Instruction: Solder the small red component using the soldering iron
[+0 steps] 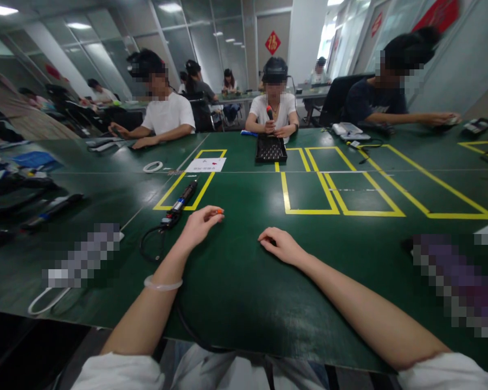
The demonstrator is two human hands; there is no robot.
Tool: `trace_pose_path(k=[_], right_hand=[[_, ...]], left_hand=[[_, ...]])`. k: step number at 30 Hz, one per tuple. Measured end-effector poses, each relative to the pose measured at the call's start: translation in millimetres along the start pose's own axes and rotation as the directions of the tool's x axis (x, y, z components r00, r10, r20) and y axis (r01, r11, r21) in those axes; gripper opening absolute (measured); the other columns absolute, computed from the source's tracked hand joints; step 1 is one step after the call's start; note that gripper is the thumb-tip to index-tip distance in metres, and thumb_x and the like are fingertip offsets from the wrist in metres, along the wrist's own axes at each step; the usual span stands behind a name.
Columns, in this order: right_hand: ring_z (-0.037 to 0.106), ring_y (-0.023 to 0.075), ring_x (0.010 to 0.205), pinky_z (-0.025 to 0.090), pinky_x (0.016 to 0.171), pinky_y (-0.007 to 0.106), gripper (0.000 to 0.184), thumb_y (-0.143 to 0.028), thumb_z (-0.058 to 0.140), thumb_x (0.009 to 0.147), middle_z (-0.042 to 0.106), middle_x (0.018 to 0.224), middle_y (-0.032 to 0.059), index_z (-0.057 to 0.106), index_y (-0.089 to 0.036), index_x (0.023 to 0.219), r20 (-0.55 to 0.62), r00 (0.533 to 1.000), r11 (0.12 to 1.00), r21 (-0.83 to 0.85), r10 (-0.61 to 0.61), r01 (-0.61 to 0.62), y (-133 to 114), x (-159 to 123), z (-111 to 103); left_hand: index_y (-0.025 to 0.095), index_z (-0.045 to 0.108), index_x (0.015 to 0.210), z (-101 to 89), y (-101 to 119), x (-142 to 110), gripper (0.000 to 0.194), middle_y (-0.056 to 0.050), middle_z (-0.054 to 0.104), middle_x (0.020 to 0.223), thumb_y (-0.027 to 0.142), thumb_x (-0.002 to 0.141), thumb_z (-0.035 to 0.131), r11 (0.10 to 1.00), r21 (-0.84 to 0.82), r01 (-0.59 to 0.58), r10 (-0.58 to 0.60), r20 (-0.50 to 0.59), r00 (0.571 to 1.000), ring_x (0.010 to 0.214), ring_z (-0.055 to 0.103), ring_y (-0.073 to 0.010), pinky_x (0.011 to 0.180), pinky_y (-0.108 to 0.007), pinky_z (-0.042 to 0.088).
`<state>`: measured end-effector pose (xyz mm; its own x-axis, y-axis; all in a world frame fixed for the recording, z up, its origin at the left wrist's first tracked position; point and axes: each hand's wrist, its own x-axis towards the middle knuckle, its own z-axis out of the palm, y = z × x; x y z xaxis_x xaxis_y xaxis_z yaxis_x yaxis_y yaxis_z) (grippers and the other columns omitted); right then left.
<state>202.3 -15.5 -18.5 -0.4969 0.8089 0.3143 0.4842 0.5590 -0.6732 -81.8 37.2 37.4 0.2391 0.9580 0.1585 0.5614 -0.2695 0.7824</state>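
My left hand (201, 223) is raised a little over the green table (231, 303), thumb and fingers closed on a small orange piece (219, 212). The piece is too small to name more exactly. Beside that hand lies a pen-shaped electric screwdriver (181, 200), black with a blue band, and a dark cable (146, 238) loops from its near end. My right hand (282, 245) rests on or close to the tabletop, thumb and fingertips drawn together. Whether anything sits in that pinch is hidden. A pale bracelet (162, 283) circles my left wrist.
Across the table a person (274, 108) holds a red-and-black screwdriver (269, 112) above a black tray of small parts (271, 150). Other people sit left and right. Yellow tape outlines (311, 211), a printed sheet (206, 164), a white tape ring (153, 167) and blurred pouches (85, 254) lie around.
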Motion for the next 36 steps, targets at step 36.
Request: trace_pose_path(k=[36], right_hand=[[0.054, 0.0124, 0.066, 0.041, 0.063, 0.024, 0.020, -0.033, 0.049, 0.093, 0.062, 0.075, 0.0004, 0.058, -0.016, 0.087, -0.009, 0.991, 0.955, 0.267, 0.134, -0.127, -1, -1, -1]], left_hand=[[0.018, 0.062, 0.105, 75.6, 44, -28, 0.025, -0.004, 0.068, 0.100, 0.032, 0.086, 0.059, 0.971, -0.168, -0.167, 0.217, 0.345, 0.913, 0.091, 0.064, -0.0157, 0.086, -0.028, 0.048]])
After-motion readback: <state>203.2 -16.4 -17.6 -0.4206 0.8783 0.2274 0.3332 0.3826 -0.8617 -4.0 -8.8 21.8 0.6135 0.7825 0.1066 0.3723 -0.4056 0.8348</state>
